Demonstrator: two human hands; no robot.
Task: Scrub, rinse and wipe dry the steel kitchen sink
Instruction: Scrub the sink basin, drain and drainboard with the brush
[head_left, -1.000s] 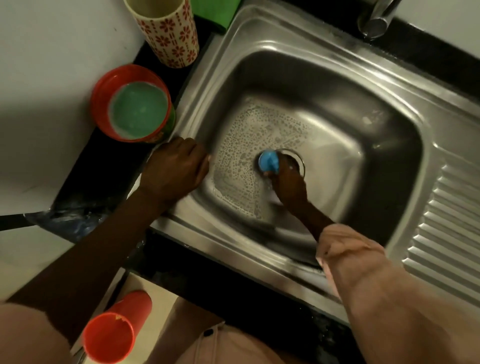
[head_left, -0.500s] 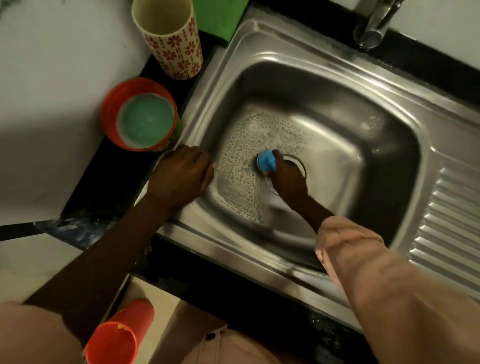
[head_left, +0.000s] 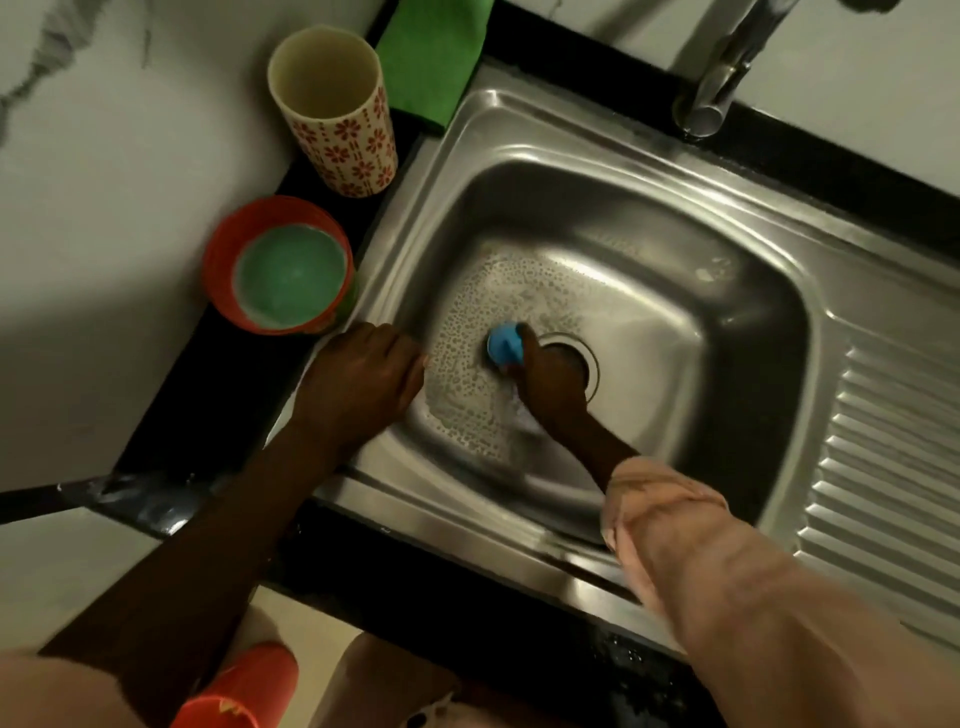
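With your left hand (head_left: 363, 384) resting on the sink (head_left: 519, 130) rim, grip the blue scrubber (head_left: 503, 342) firmly in your right hand (head_left: 553, 379) and work suds outward from the drain (head_left: 584, 358).

Dim, warm indoor light. Soft highlights streak the far rim and basin walls of the stainless steel sink (head_left: 519, 135), and a pale glare patch lies on the basin floor beside the round drain (head_left: 576, 353). The white marble-patterned wall (head_left: 104, 156) darkens toward its lower part. Motion blur smears the peach-sleeved right forearm (head_left: 737, 582). Wide-angle distortion bows the ribbed steel drainboard (head_left: 883, 467) at the frame's edge.
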